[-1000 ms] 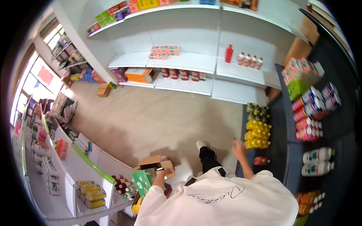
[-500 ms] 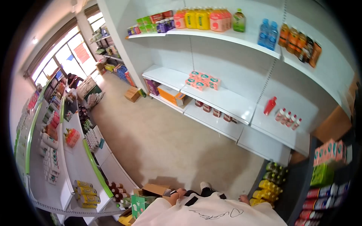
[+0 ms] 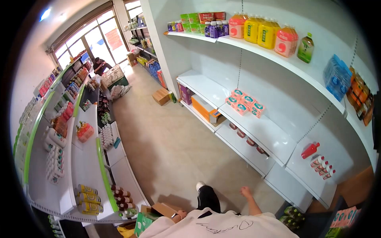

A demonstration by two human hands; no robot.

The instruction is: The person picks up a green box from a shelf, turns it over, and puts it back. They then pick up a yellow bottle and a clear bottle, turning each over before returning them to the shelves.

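My left hand point(image 3: 182, 214), with a band on its wrist, is low in the view, just in front of my shirt. It is right beside the open flap of a brown cardboard box point(image 3: 165, 210); its fingers are too small and partly hidden to read. A green box point(image 3: 143, 224) sits against the cardboard one. My right hand point(image 3: 246, 192) is held out over the floor at the right, empty, with fingers loosely apart. Nearest to it is the lower white shelf point(image 3: 274, 180).
Tall white shelves carry juice bottles point(image 3: 254, 29), pink packs point(image 3: 245, 104) and small red-capped bottles point(image 3: 322, 166). Along the left, a shelf unit holds yellow cans point(image 3: 88, 199) and dark bottles point(image 3: 123, 198). A carton point(image 3: 161, 96) lies on the aisle floor; a person point(image 3: 101, 66) sits near the glass doors.
The view has swung so the right-hand shelves sit farther right and lower. My right hand has come out from my side over the floor, and my leg shows stepping forward.
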